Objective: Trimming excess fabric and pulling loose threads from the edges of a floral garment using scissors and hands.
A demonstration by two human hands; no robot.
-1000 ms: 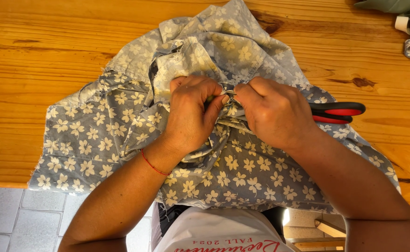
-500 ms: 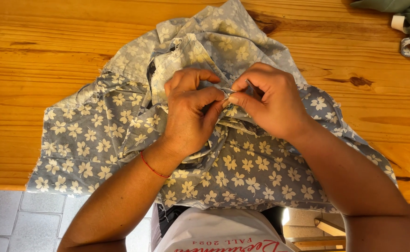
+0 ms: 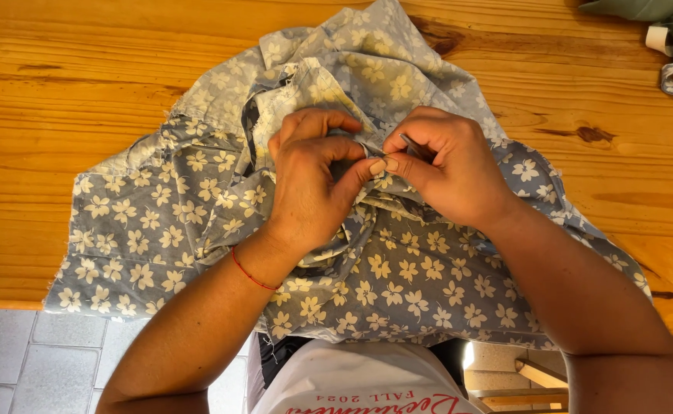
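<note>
Blue-grey cotton cloth (image 3: 198, 222) printed with pale flowers lay crumpled across the near edge of the wooden bench (image 3: 60, 100), its front hem hanging just over that edge. The left hand (image 3: 313, 184) pinched a raised fold of the cloth near its middle between thumb and curled fingers, while the right hand (image 3: 451, 169), thumb tip touching the left thumb, pinched the same fold together with a thin dark tool (image 3: 411, 144) too small to identify; grey-green fabric (image 3: 658, 15) sat at the bench's far right corner

Bare forearms, a thin red string bracelet (image 3: 250, 274) on the left wrist, white printed shirt (image 3: 359, 379).
</note>
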